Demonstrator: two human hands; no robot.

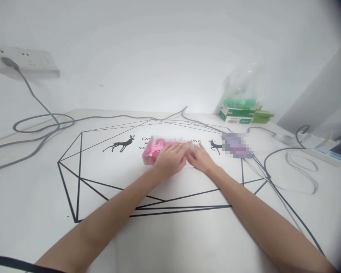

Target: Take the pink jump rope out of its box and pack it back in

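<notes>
A small clear plastic box [148, 156] with bright pink things inside lies on the white table. What the pink things are, I cannot make out. My left hand [172, 157] is laid across the box's top and near side, fingers bent over it, gripping it. At the box's right end, my right hand [199, 157] has its fingers closed around the clear edge. Both hands hide the right half of the box, and the fingertips there are blurred.
Deer and line prints mark the tabletop [108, 235]. A grey cable [116, 116] runs along the back from a wall socket [31, 60]. To the right lie a blurred-out purple object [237, 145], green-and-white boxes [237, 113] under a clear bag [240, 87], and several loose cables [290, 204].
</notes>
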